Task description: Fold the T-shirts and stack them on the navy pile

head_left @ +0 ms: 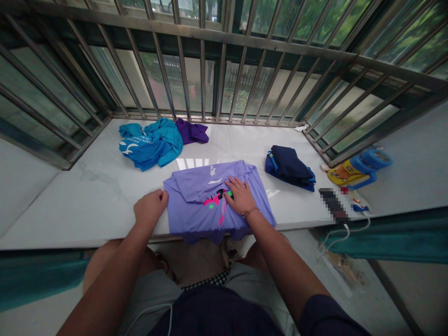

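Note:
A lavender T-shirt (189,214) with a pink, black and green print lies partly folded in front of me, its lower edge hanging over the front of the white ledge. At the shirt's left edge, my left hand (151,206) is closed, its fingers pinching the fabric. My right hand (241,197) rests flat on the print with fingers spread. Behind the shirt, a crumpled turquoise shirt (157,142) with white lettering touches a purple cloth (192,131). To the right sits a folded stack of dark blue clothing (292,165).
The white ledge (94,200) runs up to a barred window (210,70). On its right side lie a blue and yellow bottle (360,168) and a blurred-out phone (334,205) with a white cable (345,238). A teal curtain (402,238) hangs below the ledge.

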Demonstrator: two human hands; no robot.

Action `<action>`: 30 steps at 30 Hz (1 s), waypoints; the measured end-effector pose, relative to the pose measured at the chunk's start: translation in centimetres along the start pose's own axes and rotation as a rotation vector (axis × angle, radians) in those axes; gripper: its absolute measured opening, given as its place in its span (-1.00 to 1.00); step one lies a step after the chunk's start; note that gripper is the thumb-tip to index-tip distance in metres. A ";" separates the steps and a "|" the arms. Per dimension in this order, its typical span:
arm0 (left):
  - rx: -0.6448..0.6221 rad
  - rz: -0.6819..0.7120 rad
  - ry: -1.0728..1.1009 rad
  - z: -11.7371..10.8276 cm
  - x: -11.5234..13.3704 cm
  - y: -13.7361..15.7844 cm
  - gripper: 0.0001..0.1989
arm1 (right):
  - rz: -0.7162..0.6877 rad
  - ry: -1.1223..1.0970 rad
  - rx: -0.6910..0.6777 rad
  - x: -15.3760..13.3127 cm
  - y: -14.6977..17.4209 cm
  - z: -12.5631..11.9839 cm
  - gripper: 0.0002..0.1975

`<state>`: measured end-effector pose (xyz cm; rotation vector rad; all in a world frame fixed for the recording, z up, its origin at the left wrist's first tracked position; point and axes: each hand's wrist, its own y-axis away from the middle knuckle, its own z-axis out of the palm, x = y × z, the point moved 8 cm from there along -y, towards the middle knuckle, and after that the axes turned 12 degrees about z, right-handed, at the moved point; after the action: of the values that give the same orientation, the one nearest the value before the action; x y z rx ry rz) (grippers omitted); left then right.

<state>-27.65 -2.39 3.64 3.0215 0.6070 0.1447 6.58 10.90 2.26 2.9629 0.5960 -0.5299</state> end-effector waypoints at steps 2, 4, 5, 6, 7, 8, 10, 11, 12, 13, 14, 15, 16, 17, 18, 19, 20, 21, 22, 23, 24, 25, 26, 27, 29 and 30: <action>-0.006 -0.001 0.004 0.1 0.0 0.0 -0.42 | -0.005 -0.003 0.004 -0.1 0.0 -0.1 -0.45; -0.009 -0.004 0.006 0.1 -0.1 0.0 -0.42 | -0.007 -0.007 0.003 -0.1 0.0 -0.1 -0.45; -0.011 -0.004 0.006 0.1 -0.1 0.0 -0.42 | -0.006 -0.008 0.001 -0.1 0.0 -0.1 -0.45; -0.012 -0.004 0.006 0.1 -0.1 0.0 -0.42 | -0.004 -0.008 0.000 -0.1 0.0 -0.1 -0.45; -0.012 -0.003 0.004 0.2 -0.2 0.0 -0.42 | -0.002 -0.008 0.000 -0.1 0.0 -0.1 -0.45; -0.010 -0.002 0.003 0.2 -0.2 0.0 -0.42 | -0.002 -0.007 0.000 -0.1 0.0 -0.1 -0.45; -0.007 0.001 0.001 0.2 -0.2 0.0 -0.42 | -0.004 -0.005 0.003 -0.1 0.0 -0.1 -0.45; -0.005 0.001 0.001 0.2 -0.1 0.0 -0.42 | -0.006 -0.005 0.004 0.0 0.0 -0.1 -0.45; -0.003 0.001 0.003 0.2 -0.1 0.0 -0.42 | -0.007 -0.004 0.006 0.0 0.0 0.0 -0.46; -0.003 0.000 0.004 0.2 -0.1 0.0 -0.42 | -0.008 -0.004 0.007 0.0 0.0 0.0 -0.46; -0.002 -0.001 0.005 0.2 -0.1 0.0 -0.42 | -0.008 -0.003 0.007 0.0 0.0 0.0 -0.45; -0.001 -0.002 0.005 0.1 -0.1 0.1 -0.42 | -0.007 -0.003 0.007 0.0 0.0 0.0 -0.45; 0.002 -0.002 0.005 0.1 -0.1 0.1 -0.42 | -0.006 -0.003 0.008 0.0 0.0 0.0 -0.45; 0.002 -0.001 0.004 0.0 0.0 0.1 -0.42 | -0.006 -0.002 0.008 0.0 0.0 0.0 -0.45; 0.002 0.000 0.003 -0.1 0.0 0.1 -0.43 | -0.007 -0.002 0.008 0.0 0.0 0.0 -0.45; 0.001 -0.001 0.000 -0.1 0.0 0.1 -0.43 | -0.008 -0.003 0.009 0.0 0.0 0.0 -0.45; 0.001 -0.001 -0.002 -0.2 0.1 0.1 -0.44 | -0.009 -0.003 0.009 0.0 0.0 0.0 -0.45; 0.001 -0.001 -0.003 -0.2 0.1 0.1 -0.45 | -0.011 -0.004 0.009 0.0 -0.1 0.0 -0.45; 0.002 -0.001 -0.003 -0.3 0.1 0.1 -0.45 | -0.012 -0.004 0.010 0.0 -0.1 0.0 -0.45; 0.001 0.000 -0.002 -0.3 0.1 0.1 -0.45 | -0.012 -0.004 0.010 0.0 -0.1 0.0 -0.45; 0.001 0.003 0.000 -0.3 0.1 0.1 -0.45 | -0.012 -0.004 0.011 0.0 -0.1 0.0 -0.45; 0.000 0.005 0.001 -0.3 0.1 0.1 -0.45 | -0.011 -0.004 0.012 0.0 0.0 0.0 -0.45; -0.002 0.006 0.001 -0.2 0.1 0.1 -0.45 | -0.011 -0.004 0.012 0.0 0.0 0.0 -0.45; -0.002 0.006 0.000 -0.2 0.1 0.1 -0.44 | -0.010 -0.004 0.012 0.0 0.0 0.0 -0.45; 0.001 0.003 -0.005 -0.2 0.1 0.1 -0.44 | -0.009 -0.007 0.010 0.0 0.0 -0.1 -0.45; 0.002 0.001 -0.006 -0.1 0.1 0.1 -0.43 | -0.009 -0.008 0.009 0.0 0.0 -0.1 -0.45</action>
<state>-27.58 -2.43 3.80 3.0225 0.6059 0.1356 6.57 10.90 2.33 2.9671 0.6081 -0.5459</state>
